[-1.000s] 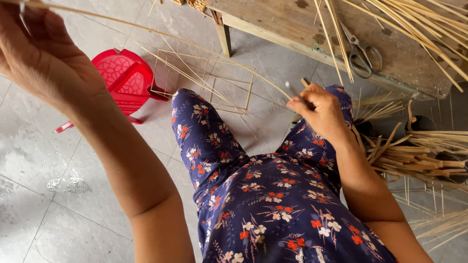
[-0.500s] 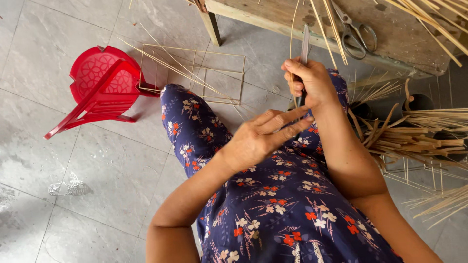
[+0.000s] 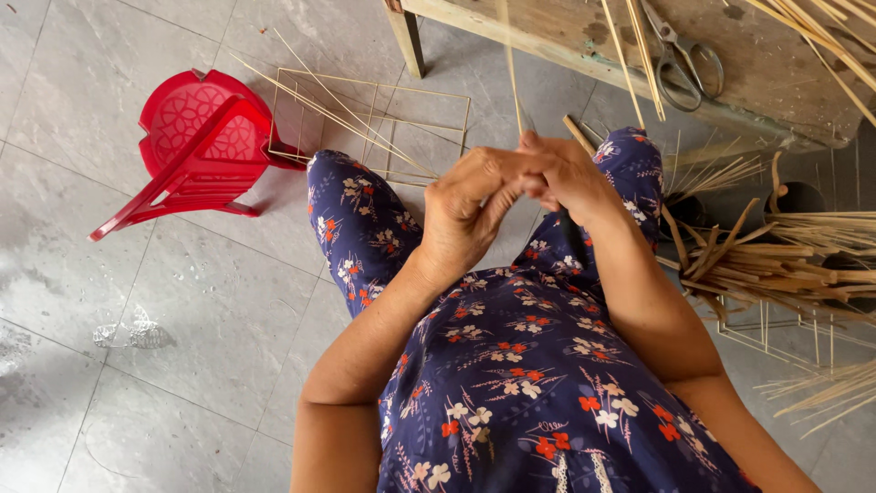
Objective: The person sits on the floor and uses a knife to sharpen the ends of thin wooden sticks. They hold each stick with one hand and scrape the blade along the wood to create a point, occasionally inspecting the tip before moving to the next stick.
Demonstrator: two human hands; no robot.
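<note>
My left hand (image 3: 465,215) and my right hand (image 3: 570,178) meet above my knees, over my blue flowered clothing (image 3: 520,365). Both are closed around the lower end of a thin bamboo strip (image 3: 511,78) that rises straight up toward the wooden bench (image 3: 547,36). The fingers of the left hand overlap those of the right. A short tan stick end (image 3: 578,133) pokes out above the right hand; what it belongs to is hidden by the fingers.
A red plastic stool (image 3: 187,155) lies tipped on the grey tiled floor at left. A square bamboo frame (image 3: 374,91) lies beside it. Scissors (image 3: 683,57) and loose strips rest on the bench. A bundle of bamboo slats (image 3: 785,256) lies at right.
My left hand came down from the upper left and across to join the right hand. The right hand stayed over the right knee, and the grey blade seen earlier is out of sight.
</note>
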